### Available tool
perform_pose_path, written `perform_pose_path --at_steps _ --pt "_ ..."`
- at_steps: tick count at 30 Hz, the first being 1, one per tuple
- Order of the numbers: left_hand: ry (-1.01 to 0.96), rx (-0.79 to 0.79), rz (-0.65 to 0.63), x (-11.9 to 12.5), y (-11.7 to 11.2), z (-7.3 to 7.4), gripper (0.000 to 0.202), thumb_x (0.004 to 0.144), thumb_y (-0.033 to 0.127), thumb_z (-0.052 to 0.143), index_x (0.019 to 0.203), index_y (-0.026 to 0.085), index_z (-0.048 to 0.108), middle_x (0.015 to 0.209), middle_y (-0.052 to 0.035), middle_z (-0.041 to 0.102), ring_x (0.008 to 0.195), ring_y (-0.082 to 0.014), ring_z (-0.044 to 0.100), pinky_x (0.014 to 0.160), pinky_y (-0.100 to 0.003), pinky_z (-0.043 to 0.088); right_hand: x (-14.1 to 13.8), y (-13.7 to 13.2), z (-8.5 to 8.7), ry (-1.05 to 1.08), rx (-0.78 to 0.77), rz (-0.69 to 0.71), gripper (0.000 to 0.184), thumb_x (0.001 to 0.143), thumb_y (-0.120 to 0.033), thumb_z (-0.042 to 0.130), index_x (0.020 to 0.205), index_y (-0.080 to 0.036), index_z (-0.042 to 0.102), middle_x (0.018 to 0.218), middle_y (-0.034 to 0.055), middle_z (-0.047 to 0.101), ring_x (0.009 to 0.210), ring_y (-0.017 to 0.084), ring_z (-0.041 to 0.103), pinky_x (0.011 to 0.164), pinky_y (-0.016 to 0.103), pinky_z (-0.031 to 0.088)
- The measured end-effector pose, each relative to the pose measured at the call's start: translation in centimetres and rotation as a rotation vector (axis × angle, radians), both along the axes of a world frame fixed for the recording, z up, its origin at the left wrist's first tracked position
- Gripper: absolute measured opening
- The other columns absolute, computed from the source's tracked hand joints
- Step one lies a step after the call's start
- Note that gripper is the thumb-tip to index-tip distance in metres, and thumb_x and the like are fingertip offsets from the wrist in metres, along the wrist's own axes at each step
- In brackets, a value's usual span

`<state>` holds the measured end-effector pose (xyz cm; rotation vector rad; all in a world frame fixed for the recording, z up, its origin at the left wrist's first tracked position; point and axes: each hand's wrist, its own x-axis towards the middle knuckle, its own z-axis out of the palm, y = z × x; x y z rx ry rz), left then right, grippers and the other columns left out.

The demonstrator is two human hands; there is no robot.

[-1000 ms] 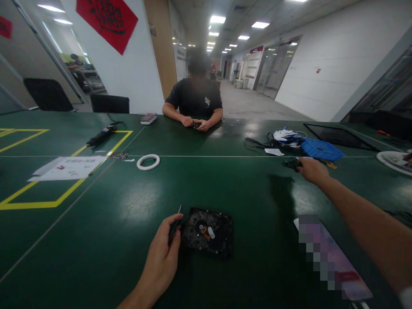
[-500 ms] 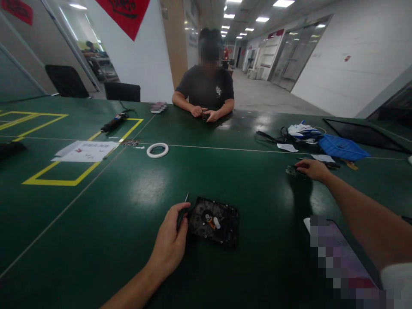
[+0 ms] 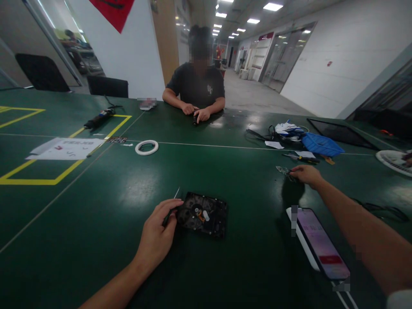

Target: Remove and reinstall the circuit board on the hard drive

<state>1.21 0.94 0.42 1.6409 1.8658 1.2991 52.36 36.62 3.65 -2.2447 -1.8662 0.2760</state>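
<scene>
Two hands are working: the left hand is pinching a slim screwdriver, the uncovered hard drive lying at its three o'clock. The right hand is touching a detached circuit board with its fingers, grip unclear.

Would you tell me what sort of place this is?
Probably an electronics teardown workshop: an opened hard drive by the left hand, which holds a screwdriver, a small circuit board at the right hand, on a green worktable.

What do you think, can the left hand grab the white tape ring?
Probably yes, with a long stretch: only bare table lies between the left hand and the tape ring, though the hand holds a thin tool.
</scene>
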Motion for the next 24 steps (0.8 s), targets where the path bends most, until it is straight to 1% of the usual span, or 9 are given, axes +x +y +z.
perform_pose_path --at_steps 4,7,9,11,13,15,20,22,24 --pt "0.004 -0.013 -0.039 -0.2 -0.1 0.1 0.034 0.096 0.024 0.047 0.119 0.032 0.070 0.130 -0.0018 0.063 0.121 -0.0238 0.061 0.106 -0.047 0.050 -1.7 -1.5 0.5 0.061 -0.113 0.025 0.026 0.077 -0.028 0.081 0.100 -0.017 0.075 0.089 0.0072 0.075 0.070 0.015 0.065 0.065 0.025 0.048" --pt "0.026 -0.015 -0.070 -0.3 0.3 0.4 0.031 0.097 0.027 0.048 0.118 0.033 0.071 0.132 -0.0016 0.062 0.122 -0.0240 0.060 0.107 -0.048 0.050 -3.8 -2.9 1.4 0.192 -0.264 -0.019 0.027 0.078 -0.022 0.079 0.103 -0.014 0.071 0.092 0.0078 0.074 0.073 0.016 0.068 0.064 0.023 0.054" --pt "0.045 -0.017 -0.089 -0.4 0.8 0.8 0.029 0.098 0.033 0.052 0.121 0.032 0.070 0.133 -0.0023 0.061 0.124 -0.0244 0.059 0.109 -0.048 0.048 -5.6 -3.8 2.0 0.249 -0.333 -0.031 0.028 0.079 -0.017 0.078 0.105 -0.013 0.068 0.091 0.0086 0.073 0.073 0.016 0.069 0.064 0.023 0.057" --pt "0.081 -0.024 -0.122 -0.6 1.3 1.3 0.034 0.098 0.041 0.056 0.129 0.032 0.065 0.137 -0.0036 0.059 0.127 -0.0260 0.057 0.110 -0.048 0.046 -7.5 -4.5 2.5 0.273 -0.375 -0.024 0.038 0.076 -0.015 0.080 0.111 -0.013 0.065 0.085 0.0072 0.072 0.069 0.016 0.069 0.063 0.024 0.059" --pt "0.125 -0.030 -0.176 -1.1 1.7 1.7 0.044 0.096 0.047 0.059 0.137 0.032 0.059 0.142 -0.0045 0.055 0.131 -0.0278 0.053 0.111 -0.049 0.045 -9.6 -5.2 2.9 0.291 -0.408 -0.017 0.050 0.072 -0.017 0.085 0.117 -0.014 0.062 0.080 0.0050 0.071 0.064 0.016 0.069 0.061 0.027 0.060" --pt "0.163 -0.045 -0.270 -1.8 2.1 1.9 0.055 0.093 0.052 0.062 0.144 0.034 0.052 0.147 -0.0052 0.050 0.135 -0.0293 0.049 0.113 -0.050 0.043 -11.8 -6.1 3.1 0.308 -0.429 -0.002 0.054 0.069 -0.022 0.089 0.115 -0.014 0.062 0.076 0.0037 0.070 0.062 0.016 0.068 0.060 0.029 0.061" --pt "0.227 -0.114 -0.522 -3.5 2.9 2.1 0.108 0.070 0.062 0.083 0.159 0.035 0.028 0.161 -0.0086 0.033 0.145 -0.0368 0.036 0.117 -0.054 0.036 -16.4 -9.4 2.9 0.364 -0.427 0.065 0.041 0.067 -0.032 0.091 0.096 -0.015 0.068 0.068 0.0029 0.068 0.058 0.017 0.067 0.057 0.032 0.061" --pt "0.245 -0.126 -0.573 -3.7 3.2 2.1 0.118 0.065 0.063 0.086 0.160 0.035 0.021 0.160 -0.0099 0.035 0.144 -0.0373 0.036 0.117 -0.055 0.035 -17.7 -11.0 2.6 0.379 -0.409 0.087 0.035 0.067 -0.028 0.090 0.091 -0.015 0.068 0.066 0.0028 0.068 0.057 0.017 0.067 0.056 0.032 0.061" --pt "0.271 -0.124 -0.589 -3.6 3.3 2.1 0.120 0.064 0.064 0.086 0.161 0.033 0.021 0.158 -0.0114 0.038 0.143 -0.0374 0.038 0.116 -0.056 0.035 -18.6 -12.6 2.3 0.382 -0.376 0.105 0.030 0.067 -0.023 0.089 0.087 -0.015 0.068 0.065 0.0029 0.068 0.056 0.018 0.067 0.055 0.032 0.061"
